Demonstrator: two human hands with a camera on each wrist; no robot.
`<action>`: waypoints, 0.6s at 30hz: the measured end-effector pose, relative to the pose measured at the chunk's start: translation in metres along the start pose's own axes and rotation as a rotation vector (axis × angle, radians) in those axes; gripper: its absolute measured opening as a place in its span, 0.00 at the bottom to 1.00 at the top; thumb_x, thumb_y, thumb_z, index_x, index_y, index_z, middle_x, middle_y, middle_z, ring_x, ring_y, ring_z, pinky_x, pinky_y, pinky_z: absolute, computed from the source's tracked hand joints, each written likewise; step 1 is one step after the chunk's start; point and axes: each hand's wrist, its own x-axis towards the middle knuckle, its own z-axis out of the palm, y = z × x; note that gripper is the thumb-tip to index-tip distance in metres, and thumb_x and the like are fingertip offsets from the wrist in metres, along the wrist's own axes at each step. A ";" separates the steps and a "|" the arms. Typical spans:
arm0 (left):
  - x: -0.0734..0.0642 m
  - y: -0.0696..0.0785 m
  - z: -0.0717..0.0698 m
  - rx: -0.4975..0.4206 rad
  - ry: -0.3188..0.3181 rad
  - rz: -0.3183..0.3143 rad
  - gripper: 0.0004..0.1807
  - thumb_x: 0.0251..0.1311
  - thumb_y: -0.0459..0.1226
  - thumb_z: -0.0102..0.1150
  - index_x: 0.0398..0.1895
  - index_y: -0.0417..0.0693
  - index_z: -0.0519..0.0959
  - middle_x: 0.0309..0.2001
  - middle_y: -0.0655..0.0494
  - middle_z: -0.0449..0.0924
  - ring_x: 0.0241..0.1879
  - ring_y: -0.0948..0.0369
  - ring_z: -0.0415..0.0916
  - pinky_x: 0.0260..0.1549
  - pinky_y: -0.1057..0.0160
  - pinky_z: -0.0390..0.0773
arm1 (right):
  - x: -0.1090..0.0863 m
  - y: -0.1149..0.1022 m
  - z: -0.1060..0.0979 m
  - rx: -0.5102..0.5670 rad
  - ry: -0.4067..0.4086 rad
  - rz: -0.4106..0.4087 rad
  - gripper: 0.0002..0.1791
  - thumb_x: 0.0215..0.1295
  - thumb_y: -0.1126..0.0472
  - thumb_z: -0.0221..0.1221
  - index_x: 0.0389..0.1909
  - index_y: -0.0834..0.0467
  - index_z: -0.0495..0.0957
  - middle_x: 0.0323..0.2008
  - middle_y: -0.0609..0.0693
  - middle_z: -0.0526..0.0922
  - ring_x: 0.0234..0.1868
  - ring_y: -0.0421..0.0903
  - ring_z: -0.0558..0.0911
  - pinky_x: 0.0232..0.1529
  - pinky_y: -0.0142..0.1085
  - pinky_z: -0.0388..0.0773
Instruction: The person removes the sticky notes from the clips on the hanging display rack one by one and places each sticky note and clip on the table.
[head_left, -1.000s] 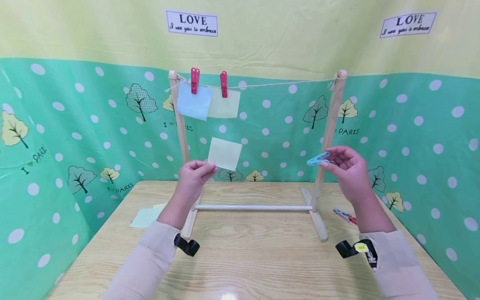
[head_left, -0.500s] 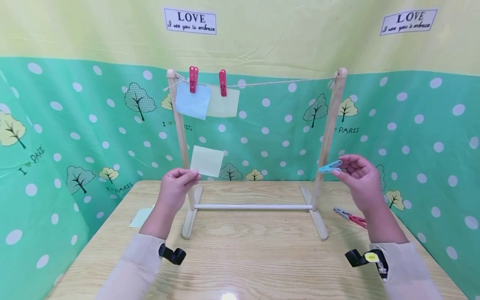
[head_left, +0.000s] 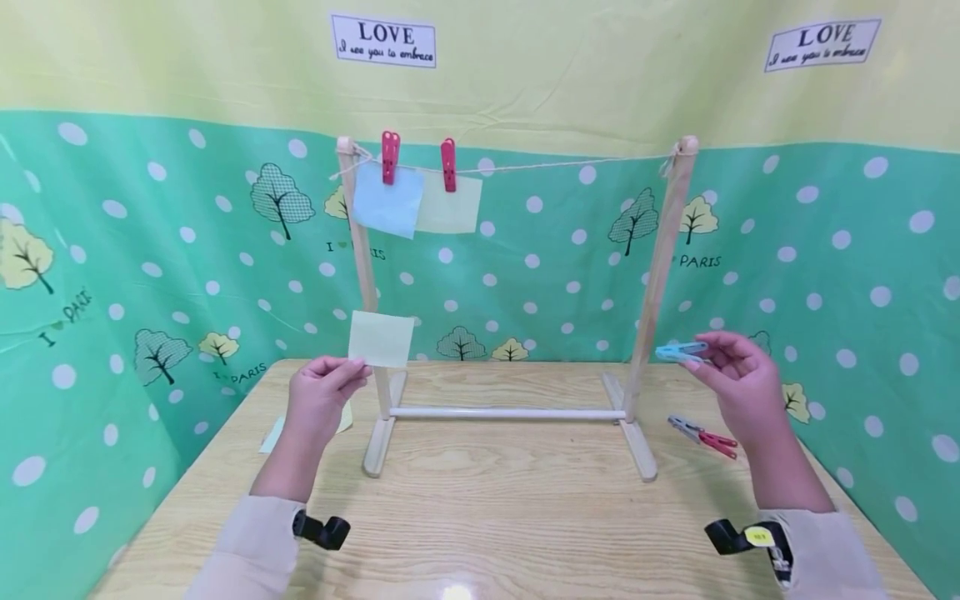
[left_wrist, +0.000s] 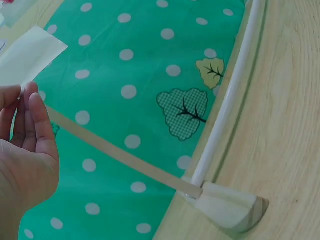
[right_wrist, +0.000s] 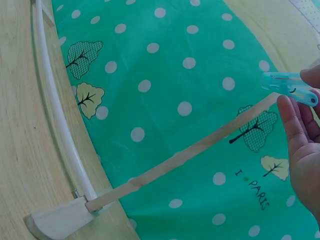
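In the head view my left hand (head_left: 321,398) pinches a pale green square paper (head_left: 381,340) by its lower left corner, in front of the rack's left post. My right hand (head_left: 738,375) holds a light blue clothespin (head_left: 681,352) between thumb and fingers, just right of the right post. The right wrist view shows that clothespin (right_wrist: 287,87) side-on. Above, a string (head_left: 555,167) runs between the posts. Near its left end a blue paper (head_left: 386,204) and a pale yellow-green paper (head_left: 453,208) hang from pink clothespins (head_left: 449,165).
The wooden rack (head_left: 663,242) stands on the table (head_left: 495,508), with a white crossbar (head_left: 502,413) low between its feet. Loose clothespins (head_left: 705,436) lie right of it. Loose papers (head_left: 272,435) lie at left, partly behind my left forearm. A patterned curtain (head_left: 540,300) backs the table.
My left hand has moved left and down with the paper. My right hand has moved right and down with the blue clothespin. The hanging papers stay on the string.
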 end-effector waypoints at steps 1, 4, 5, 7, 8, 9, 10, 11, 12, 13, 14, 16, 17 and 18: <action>-0.001 0.000 -0.003 0.004 0.013 0.001 0.07 0.59 0.25 0.63 0.25 0.41 0.83 0.28 0.49 0.85 0.31 0.59 0.85 0.37 0.66 0.85 | -0.002 0.001 -0.001 0.017 0.003 0.001 0.14 0.61 0.79 0.59 0.49 0.69 0.75 0.42 0.51 0.79 0.42 0.40 0.80 0.46 0.24 0.80; -0.006 -0.001 -0.011 0.011 0.057 -0.002 0.08 0.60 0.25 0.63 0.24 0.41 0.82 0.28 0.50 0.85 0.31 0.60 0.85 0.38 0.65 0.85 | -0.006 0.005 -0.006 0.063 0.013 0.008 0.14 0.61 0.80 0.58 0.47 0.68 0.75 0.41 0.52 0.79 0.41 0.40 0.80 0.45 0.25 0.80; -0.007 -0.001 -0.014 0.010 0.071 -0.004 0.08 0.59 0.25 0.63 0.24 0.41 0.82 0.28 0.50 0.85 0.31 0.60 0.85 0.38 0.65 0.85 | -0.008 0.006 -0.007 0.072 0.016 0.011 0.14 0.61 0.81 0.58 0.46 0.67 0.75 0.41 0.52 0.79 0.41 0.40 0.80 0.44 0.25 0.81; -0.011 -0.002 -0.021 0.013 0.106 -0.010 0.09 0.60 0.25 0.63 0.23 0.42 0.81 0.28 0.50 0.85 0.30 0.60 0.85 0.39 0.64 0.85 | -0.011 0.009 -0.010 0.086 0.023 0.020 0.15 0.61 0.81 0.57 0.46 0.65 0.75 0.40 0.52 0.79 0.41 0.40 0.81 0.44 0.26 0.81; -0.012 -0.002 -0.024 0.011 0.123 -0.015 0.09 0.59 0.25 0.63 0.23 0.42 0.81 0.27 0.51 0.85 0.30 0.60 0.85 0.39 0.64 0.85 | -0.012 0.010 -0.011 0.086 0.027 0.025 0.15 0.61 0.81 0.57 0.46 0.65 0.75 0.40 0.51 0.79 0.41 0.40 0.81 0.44 0.26 0.81; -0.014 -0.002 -0.027 0.008 0.137 -0.018 0.09 0.59 0.24 0.63 0.23 0.42 0.81 0.27 0.51 0.85 0.30 0.60 0.85 0.40 0.64 0.84 | -0.014 0.011 -0.013 0.087 0.030 0.034 0.15 0.61 0.81 0.58 0.46 0.64 0.75 0.41 0.51 0.79 0.42 0.40 0.81 0.45 0.26 0.81; -0.015 -0.003 -0.030 0.006 0.150 -0.020 0.09 0.59 0.24 0.63 0.22 0.42 0.80 0.27 0.51 0.85 0.30 0.60 0.85 0.40 0.64 0.84 | -0.015 0.012 -0.014 0.075 0.036 0.041 0.15 0.61 0.80 0.58 0.47 0.64 0.75 0.41 0.51 0.79 0.42 0.40 0.81 0.45 0.26 0.81; -0.017 -0.003 -0.034 0.006 0.162 -0.019 0.10 0.59 0.24 0.63 0.22 0.41 0.80 0.27 0.51 0.85 0.30 0.60 0.85 0.40 0.64 0.84 | -0.017 0.013 -0.015 0.067 0.041 0.050 0.15 0.62 0.79 0.58 0.47 0.64 0.75 0.42 0.51 0.79 0.43 0.40 0.81 0.46 0.26 0.80; -0.018 -0.004 -0.037 0.006 0.172 -0.019 0.09 0.59 0.24 0.63 0.23 0.41 0.80 0.27 0.50 0.85 0.30 0.60 0.85 0.40 0.64 0.84 | -0.018 0.015 -0.017 0.059 0.046 0.058 0.15 0.62 0.79 0.58 0.48 0.65 0.75 0.42 0.51 0.79 0.43 0.40 0.81 0.46 0.26 0.80; -0.020 -0.004 -0.039 0.009 0.180 -0.016 0.09 0.59 0.24 0.63 0.23 0.41 0.79 0.27 0.50 0.85 0.31 0.60 0.85 0.40 0.64 0.84 | -0.020 0.016 -0.019 0.053 0.053 0.067 0.15 0.62 0.78 0.59 0.48 0.64 0.75 0.43 0.51 0.79 0.44 0.39 0.80 0.47 0.25 0.79; -0.021 -0.005 -0.042 0.011 0.191 -0.016 0.09 0.59 0.24 0.63 0.23 0.41 0.79 0.27 0.50 0.85 0.31 0.60 0.85 0.40 0.64 0.84 | -0.022 0.017 -0.020 0.045 0.063 0.076 0.15 0.62 0.78 0.59 0.49 0.64 0.76 0.43 0.51 0.79 0.44 0.39 0.80 0.47 0.24 0.79; -0.024 -0.005 -0.048 0.024 0.215 -0.014 0.08 0.59 0.25 0.64 0.24 0.41 0.79 0.27 0.50 0.84 0.30 0.60 0.85 0.39 0.65 0.85 | -0.025 0.020 -0.024 0.030 0.080 0.089 0.15 0.63 0.77 0.60 0.49 0.63 0.77 0.44 0.50 0.79 0.44 0.38 0.80 0.47 0.23 0.78; -0.025 -0.006 -0.051 0.023 0.229 -0.017 0.08 0.58 0.25 0.64 0.24 0.40 0.79 0.27 0.50 0.84 0.30 0.60 0.85 0.39 0.65 0.85 | -0.026 0.021 -0.025 0.035 0.085 0.093 0.15 0.63 0.77 0.60 0.49 0.63 0.77 0.44 0.50 0.79 0.44 0.38 0.80 0.48 0.23 0.78; -0.027 -0.006 -0.053 0.030 0.244 -0.022 0.07 0.58 0.25 0.65 0.25 0.41 0.79 0.27 0.51 0.84 0.30 0.60 0.85 0.38 0.65 0.84 | -0.028 0.022 -0.027 0.033 0.093 0.097 0.15 0.63 0.77 0.60 0.49 0.62 0.77 0.44 0.49 0.79 0.44 0.38 0.80 0.48 0.23 0.78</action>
